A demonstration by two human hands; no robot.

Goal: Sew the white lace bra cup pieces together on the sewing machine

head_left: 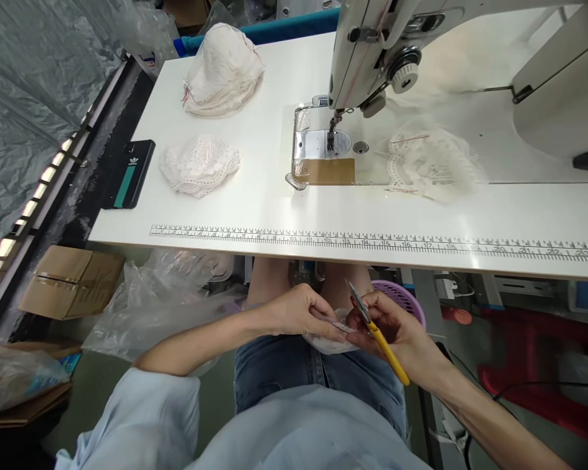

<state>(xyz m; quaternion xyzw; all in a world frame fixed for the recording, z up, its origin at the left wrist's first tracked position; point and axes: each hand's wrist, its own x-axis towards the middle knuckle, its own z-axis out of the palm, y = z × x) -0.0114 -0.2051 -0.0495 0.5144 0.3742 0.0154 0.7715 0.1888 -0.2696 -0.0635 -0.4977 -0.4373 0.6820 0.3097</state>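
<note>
Over my lap, below the table's front edge, my left hand pinches a small white lace piece. My right hand is closed around yellow-handled thread snips, whose metal blades point up and left just above the lace. The two hands nearly touch over the lace. Much of the lace is hidden by my fingers.
A white sewing table with a printed ruler carries a sewing machine, lace pieces, a lace stack, more lace and a phone. A purple basket, plastic bags and a carton lie below.
</note>
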